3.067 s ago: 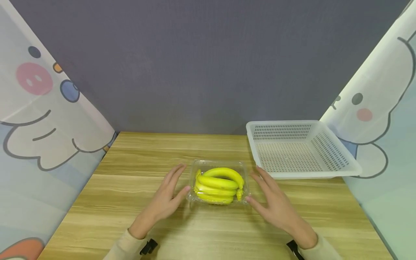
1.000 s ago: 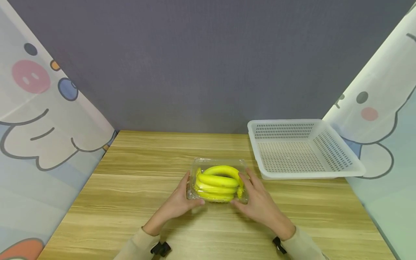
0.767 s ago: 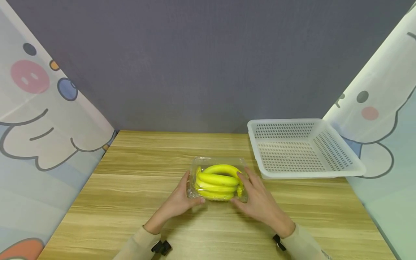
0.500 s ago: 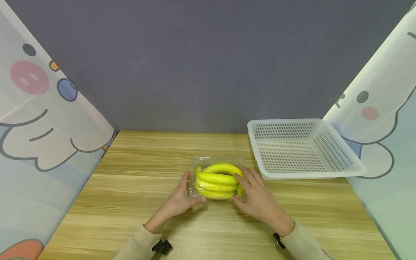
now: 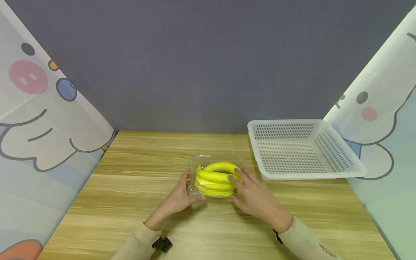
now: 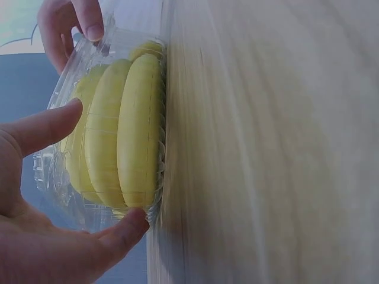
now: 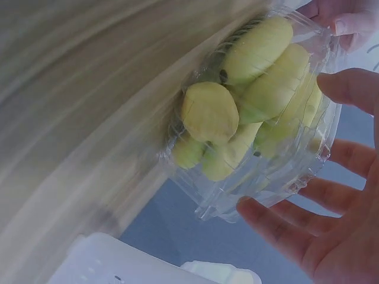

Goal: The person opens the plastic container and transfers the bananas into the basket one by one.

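A clear plastic clamshell box (image 5: 218, 158) holds several yellow bananas (image 5: 214, 176) on the wooden table. Round its left end, my left hand (image 5: 177, 200) grips the box, thumb along the front and fingers at the side. In the left wrist view the left thumb (image 6: 56, 124) lies at the lid and a fingertip sits low by the base. My right hand (image 5: 255, 196) grips the right end, fingers spread over the lid and thumb at the front rim. The right wrist view shows its fingers (image 7: 278, 228) on the lid's edge; they hide the right end from above.
A white perforated plastic basket (image 5: 290, 175) stands at the back right, close beyond my right hand. A dark grey panel (image 5: 208, 72) rises behind the table (image 5: 139, 155). Printed cartoon curtains (image 5: 26, 108) flank both sides.
Both hands have come in from beside the box and taken hold of it. The right fingers have since slid left over the lid, and the box appears slightly farther back.
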Tool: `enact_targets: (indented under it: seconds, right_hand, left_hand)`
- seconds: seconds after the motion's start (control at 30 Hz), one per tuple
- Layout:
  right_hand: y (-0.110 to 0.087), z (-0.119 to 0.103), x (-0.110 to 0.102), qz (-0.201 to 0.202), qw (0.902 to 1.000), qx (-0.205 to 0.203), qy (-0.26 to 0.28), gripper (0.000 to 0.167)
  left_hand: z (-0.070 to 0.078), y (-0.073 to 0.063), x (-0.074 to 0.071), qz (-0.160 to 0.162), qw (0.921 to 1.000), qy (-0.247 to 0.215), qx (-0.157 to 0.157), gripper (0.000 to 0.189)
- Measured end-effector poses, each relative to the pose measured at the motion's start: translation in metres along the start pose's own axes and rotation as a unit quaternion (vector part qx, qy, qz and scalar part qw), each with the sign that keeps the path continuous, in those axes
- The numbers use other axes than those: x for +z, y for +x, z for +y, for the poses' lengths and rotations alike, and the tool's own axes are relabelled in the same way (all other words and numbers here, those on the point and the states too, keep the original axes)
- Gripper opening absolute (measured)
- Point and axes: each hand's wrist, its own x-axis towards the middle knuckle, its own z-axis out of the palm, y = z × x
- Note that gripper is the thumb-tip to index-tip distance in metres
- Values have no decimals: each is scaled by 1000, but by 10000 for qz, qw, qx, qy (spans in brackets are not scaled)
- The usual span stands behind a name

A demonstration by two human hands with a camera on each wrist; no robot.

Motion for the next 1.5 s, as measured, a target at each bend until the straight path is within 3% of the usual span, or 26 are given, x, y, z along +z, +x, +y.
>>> enact_targets:
  seconds: [0.33,0.67,1.27,1.5]
  right_hand:
    - [10,2,-3,-67,9974,-583,-415,58]
    - [17,2,-2,-116,9949,-779,-636,55]
    - [22,3,9,677,9858,-1037,-1135,49]
    - [22,5,10,766,9832,-1157,-1185,45]
  left_hand:
    - [3,3,-3,-51,10000,43,-53,119]
    - [3,7,-3,-42,9999,21,-113,117]
    - [2,10,-2,-16,9999,-98,-112,117]
    - [2,10,-3,-32,9997,-202,-102,117]
